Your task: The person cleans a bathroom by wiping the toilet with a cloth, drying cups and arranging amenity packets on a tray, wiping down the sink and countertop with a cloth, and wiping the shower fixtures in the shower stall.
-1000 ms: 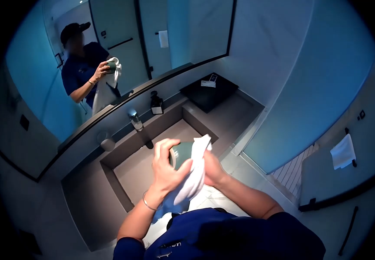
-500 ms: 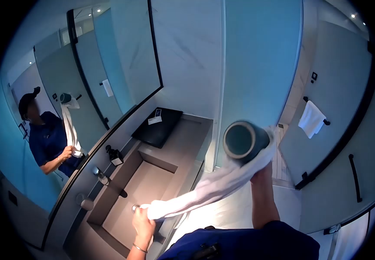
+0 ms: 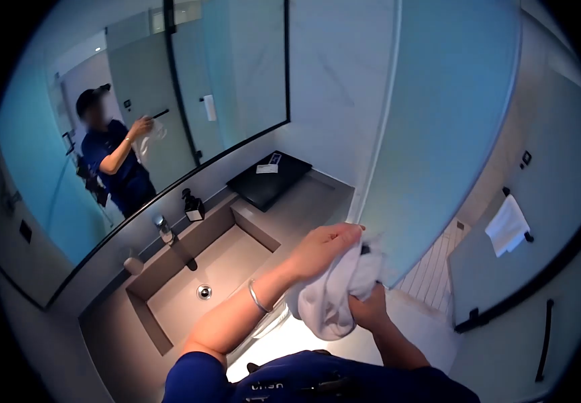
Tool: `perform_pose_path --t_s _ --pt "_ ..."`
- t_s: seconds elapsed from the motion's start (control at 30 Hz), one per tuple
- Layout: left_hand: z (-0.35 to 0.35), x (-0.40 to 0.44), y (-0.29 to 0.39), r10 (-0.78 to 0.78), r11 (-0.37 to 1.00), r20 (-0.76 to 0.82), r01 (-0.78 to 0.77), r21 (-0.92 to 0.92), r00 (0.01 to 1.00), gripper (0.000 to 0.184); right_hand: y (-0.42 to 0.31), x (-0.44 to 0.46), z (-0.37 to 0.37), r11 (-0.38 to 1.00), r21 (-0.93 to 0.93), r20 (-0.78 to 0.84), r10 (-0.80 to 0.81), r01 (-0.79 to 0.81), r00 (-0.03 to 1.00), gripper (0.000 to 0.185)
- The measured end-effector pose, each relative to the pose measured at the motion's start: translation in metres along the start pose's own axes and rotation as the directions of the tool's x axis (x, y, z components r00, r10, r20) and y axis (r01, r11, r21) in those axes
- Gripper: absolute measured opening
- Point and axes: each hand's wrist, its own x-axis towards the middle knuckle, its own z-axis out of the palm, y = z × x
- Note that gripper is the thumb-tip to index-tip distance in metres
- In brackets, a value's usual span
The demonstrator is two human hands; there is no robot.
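A bunched white cloth (image 3: pixel 334 299) hangs between my two hands, to the right of the sink. My left hand (image 3: pixel 325 250), with a silver bangle at its wrist, is closed over the top of the cloth. Lower down on its right side, my right hand (image 3: pixel 369 307) grips the cloth from below. A small dark patch shows at the cloth's upper right edge, too small to name. The green cup seen earlier is not clearly visible; the cloth and hands may hide it.
At the left is a sink (image 3: pixel 203 269) with a chrome faucet (image 3: pixel 163 230), a dark bottle (image 3: pixel 192 205) and a pale cup (image 3: pixel 132 263). A black tray (image 3: pixel 263 188) holds cards. A white towel (image 3: pixel 507 227) hangs on the glass door. The mirror (image 3: pixel 236 80) reflects me.
My left hand has moved up and right from the cloth's far end to its top. The stretched cloth is now bunched, and the green cup has gone from clear view. The view has shifted.
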Motion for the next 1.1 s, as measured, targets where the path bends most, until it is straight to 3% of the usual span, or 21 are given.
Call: perform_pose_path --t_s 0.07,0.1,0.13,0.2,0.23,0.33,0.37,0.47,0.5,0.57,0.67,0.73,0.8,0.87,0.9,0.93,0.97,1.07,1.1 --pt "0.030 0.007 -0.009 0.045 0.891 -0.102 -0.086 -0.445 0.994 0.064 0.013 -0.005 -0.017 0.996 0.085 -0.124 0.027 -0.016 0.992 0.044" --pt "0.047 0.006 -0.013 0.184 0.975 -0.295 -0.211 -0.062 0.937 0.068 0.018 0.000 -0.023 0.984 0.155 -0.147 -0.066 0.089 0.987 0.045" --pt "0.060 0.009 -0.014 0.291 0.956 -0.368 -0.252 0.152 0.883 0.069 0.019 0.013 -0.034 0.925 0.379 -0.113 0.026 0.018 0.993 0.044" --pt "0.090 0.011 -0.019 0.491 0.816 -0.421 -0.233 0.529 0.763 0.074 0.020 0.024 -0.057 0.651 0.743 0.011 0.219 -0.154 0.976 0.045" --pt "0.092 0.020 -0.027 0.526 0.796 -0.435 -0.243 0.554 0.731 0.071 0.025 0.023 -0.060 0.663 0.716 0.017 0.298 -0.220 0.954 0.049" --pt "0.067 0.042 -0.023 0.549 0.786 -0.321 -0.346 0.512 0.772 0.065 0.013 0.031 -0.053 0.438 0.852 0.043 0.484 -0.285 0.874 0.049" --pt "0.064 0.048 -0.006 0.635 0.732 -0.334 -0.404 0.548 0.697 0.050 0.013 0.033 -0.054 0.408 0.865 0.088 0.446 -0.290 0.891 0.051" --pt "0.051 0.073 -0.004 0.714 0.655 -0.298 -0.455 0.603 0.633 0.030 0.025 0.030 -0.050 0.333 0.892 0.138 0.444 -0.306 0.885 0.050" --pt "0.047 0.082 -0.011 0.697 0.662 -0.321 -0.402 0.633 0.641 0.025 0.043 0.036 -0.051 0.343 0.880 0.187 0.386 -0.329 0.903 0.050" --pt "0.035 0.105 -0.031 0.663 0.670 -0.373 -0.292 0.682 0.649 0.015 0.057 0.053 -0.052 0.356 0.860 0.194 0.433 -0.365 0.880 0.050" --pt "0.010 0.146 -0.066 0.621 0.769 -0.544 -0.306 0.562 0.564 0.013 0.086 0.089 -0.053 0.334 0.875 0.167 0.473 -0.351 0.865 0.046" --pt "-0.013 0.174 -0.084 0.328 0.939 -0.719 -0.295 0.177 0.613 0.025 0.106 0.116 -0.057 0.388 0.836 0.190 0.457 -0.387 0.869 0.045" --pt "-0.031 0.202 -0.132 0.178 0.967 -0.748 -0.256 0.011 0.639 0.034 0.120 0.146 -0.059 0.494 0.757 0.163 0.490 -0.427 0.856 0.048" --pt "-0.038 0.209 -0.179 0.030 0.998 -0.663 0.013 0.060 0.748 0.039 0.148 0.166 -0.065 0.623 0.647 0.102 0.500 -0.439 0.860 0.046" --pt "-0.042 0.208 -0.196 -0.051 0.985 -0.618 0.143 0.101 0.784 0.041 0.154 0.176 -0.067 0.608 0.652 0.060 0.554 -0.452 0.831 0.043" --pt "-0.046 0.205 -0.208 -0.049 0.999 -0.533 0.032 -0.041 0.845 0.047 0.171 0.181 -0.077 0.529 0.699 0.031 0.649 -0.481 0.760 0.040" --pt "-0.053 0.201 -0.236 -0.238 0.946 -0.397 0.304 0.110 0.886 0.034 0.182 0.187 -0.081 0.540 0.672 0.003 0.682 -0.507 0.731 0.037" --pt "-0.072 0.173 -0.279 0.101 0.866 -0.356 0.094 0.491 0.929 0.041 0.208 0.198 -0.087 0.568 0.586 0.004 0.710 -0.577 0.704 0.032" --pt "-0.073 0.176 -0.270 -0.024 0.980 -0.380 0.096 0.172 0.925 0.044 0.215 0.198 -0.086 0.577 0.567 0.015 0.706 -0.588 0.708 0.030"
